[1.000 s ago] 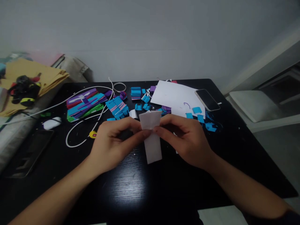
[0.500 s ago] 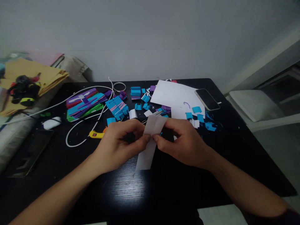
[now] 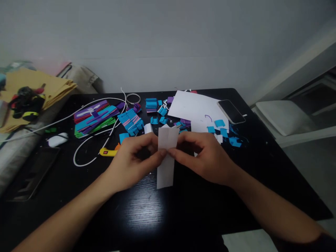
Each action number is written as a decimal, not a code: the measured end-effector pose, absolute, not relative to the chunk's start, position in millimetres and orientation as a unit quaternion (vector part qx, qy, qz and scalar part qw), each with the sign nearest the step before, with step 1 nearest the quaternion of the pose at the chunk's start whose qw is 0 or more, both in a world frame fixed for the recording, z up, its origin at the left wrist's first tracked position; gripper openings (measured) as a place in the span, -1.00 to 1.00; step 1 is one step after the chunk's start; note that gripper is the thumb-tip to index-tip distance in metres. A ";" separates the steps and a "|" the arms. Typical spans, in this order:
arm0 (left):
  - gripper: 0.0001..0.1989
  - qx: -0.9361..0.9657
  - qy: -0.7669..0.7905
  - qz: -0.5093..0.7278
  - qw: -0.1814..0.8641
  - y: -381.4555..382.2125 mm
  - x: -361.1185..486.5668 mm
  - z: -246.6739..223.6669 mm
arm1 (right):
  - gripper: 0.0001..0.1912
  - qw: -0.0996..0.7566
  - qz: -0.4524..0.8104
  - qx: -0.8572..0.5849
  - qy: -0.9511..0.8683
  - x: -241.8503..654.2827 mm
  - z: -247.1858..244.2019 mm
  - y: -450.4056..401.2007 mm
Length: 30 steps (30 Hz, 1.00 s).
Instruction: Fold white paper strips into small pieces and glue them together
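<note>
A strip of white paper (image 3: 166, 171) stands nearly upright between my hands, above the dark table. My left hand (image 3: 136, 159) pinches its left edge, thumb in front and fingers behind. From the other side my right hand (image 3: 203, 157) grips the right edge, and the two thumb tips almost meet at mid-strip. A faint crease shows in the upper part of the strip. Just left of my left hand lies a yellow-handled cutter (image 3: 108, 152), partly hidden by the hand. Behind the strip are small blue folded paper pieces (image 3: 154, 120).
Bundles of coloured paper strips (image 3: 96, 117) and a white cable (image 3: 78, 148) lie on the left. White sheets (image 3: 193, 106), a phone (image 3: 231, 111) and blue scraps (image 3: 235, 141) are at the right. A dark flat device (image 3: 34, 175) rests near the left edge.
The paper strip has turned from a slant to nearly upright, its lower end swinging slightly right. Both hands keep their pinch on it.
</note>
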State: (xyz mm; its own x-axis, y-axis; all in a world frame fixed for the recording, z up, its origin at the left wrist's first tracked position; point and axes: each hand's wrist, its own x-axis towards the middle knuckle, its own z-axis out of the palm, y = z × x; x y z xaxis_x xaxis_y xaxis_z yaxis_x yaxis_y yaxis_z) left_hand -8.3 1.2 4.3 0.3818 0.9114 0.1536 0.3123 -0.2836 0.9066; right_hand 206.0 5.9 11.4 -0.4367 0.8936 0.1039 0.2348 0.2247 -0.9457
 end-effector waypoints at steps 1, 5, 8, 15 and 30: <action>-0.83 0.731 0.420 0.343 0.413 1.4 -8.3 4.1 | -0.89 0.335 0.474 -0.402 -0.708 206.4 11.1 6.2; -0.91 0.784 0.391 0.304 0.376 3.4 -11.4 7.9 | -0.91 0.290 0.492 -0.396 -0.719 209.9 13.6 7.9; -0.93 0.797 0.388 0.287 0.364 6.0 -15.9 13.9 | -0.91 0.286 0.504 -0.400 -0.710 211.3 16.4 8.7; -0.92 0.789 0.404 0.265 0.381 9.7 -24.0 17.7 | -0.94 0.302 0.525 -0.397 -0.689 212.0 16.6 11.2; -0.80 0.791 0.390 0.253 0.399 12.0 -23.3 15.6 | -0.89 0.346 0.546 -0.392 -0.655 208.8 12.3 13.4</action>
